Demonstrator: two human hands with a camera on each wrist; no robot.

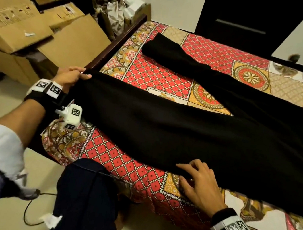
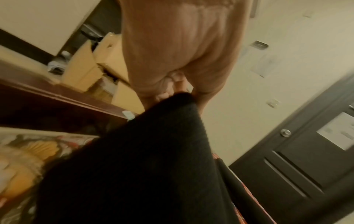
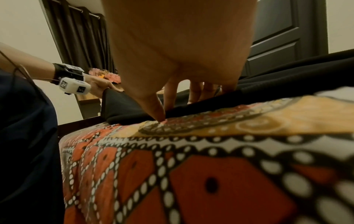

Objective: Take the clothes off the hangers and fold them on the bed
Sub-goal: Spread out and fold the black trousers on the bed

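We see the bed with patterned cover, black garment spread across it from 9 to 3 o'clock. Our left hand at 9 o'clock pinches its corner; our right hand at 5 o'clock presses its edge, fingers spread flat.
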